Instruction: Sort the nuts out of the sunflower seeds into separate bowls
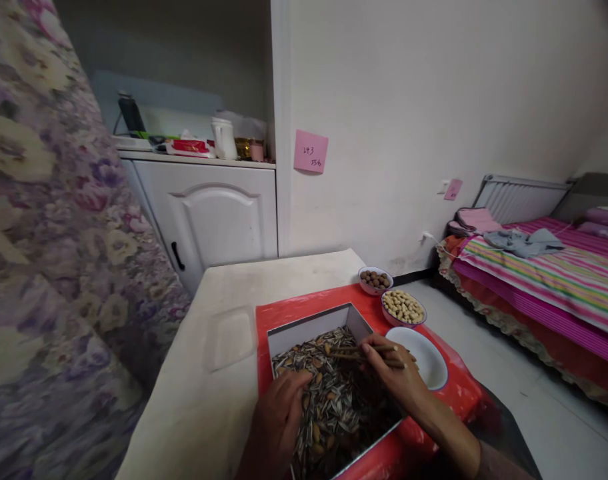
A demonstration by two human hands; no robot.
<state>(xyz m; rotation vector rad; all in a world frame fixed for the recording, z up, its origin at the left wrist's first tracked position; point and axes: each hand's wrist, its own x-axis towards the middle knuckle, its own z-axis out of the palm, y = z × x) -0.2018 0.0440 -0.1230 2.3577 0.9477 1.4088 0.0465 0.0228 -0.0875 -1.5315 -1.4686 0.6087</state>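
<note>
A white-walled box point(309, 321) on the table holds striped sunflower seeds point(334, 407) with brown almond-like nuts point(317, 433) scattered among them. My right hand point(397, 373) is closed around wooden chopsticks point(347, 353), their tips pointing left over the seeds. A small brown nut is at the tips; whether it is pinched I cannot tell. My left hand point(279, 420) lies over the box's left wall, fingers curled inward above the seeds, hiding part of that wall. Just right of the box, partly behind my right hand, sits a white bowl point(431, 357).
Behind the white bowl stand a bowl of peanuts point(404, 308) and a bowl of round brown nuts point(375, 280). Red plastic sheeting point(299, 300) covers part of the table point(184, 380). A clear plastic lid point(230, 338) lies at left. A bed point(534, 267) is far right.
</note>
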